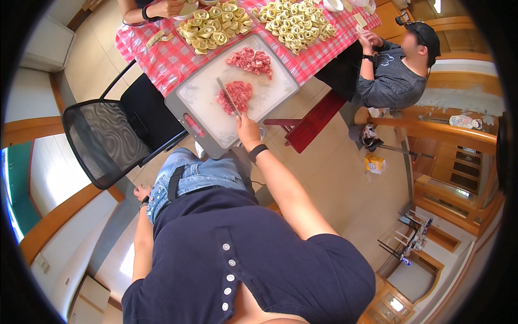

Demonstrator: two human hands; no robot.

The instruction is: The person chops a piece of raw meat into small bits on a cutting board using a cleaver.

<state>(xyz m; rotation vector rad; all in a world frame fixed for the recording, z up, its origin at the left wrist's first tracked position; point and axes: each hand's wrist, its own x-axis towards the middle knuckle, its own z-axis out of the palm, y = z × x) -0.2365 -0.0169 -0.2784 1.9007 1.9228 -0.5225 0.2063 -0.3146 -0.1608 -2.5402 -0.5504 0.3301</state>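
My right hand (248,128) grips the handle of a kitchen knife (221,86), its blade seen nearly edge-on. The blade lies across the nearer pile of chopped raw meat (241,94); whether it cuts into the meat is unclear. Farther up the white cutting board (202,121) with its grey rim is a second meat pile (251,61). My left hand (142,192) hangs beside my jeans, off the board, fingers loosely apart and nothing visible in it.
Folded dumplings fill two trays (214,26) (299,24) on the red checked tablecloth (162,60). A mesh-backed chair (107,137) stands left, a red bench (315,121) right. One person (396,69) sits right holding a wrapper; another person's hand (168,8) is at upper left.
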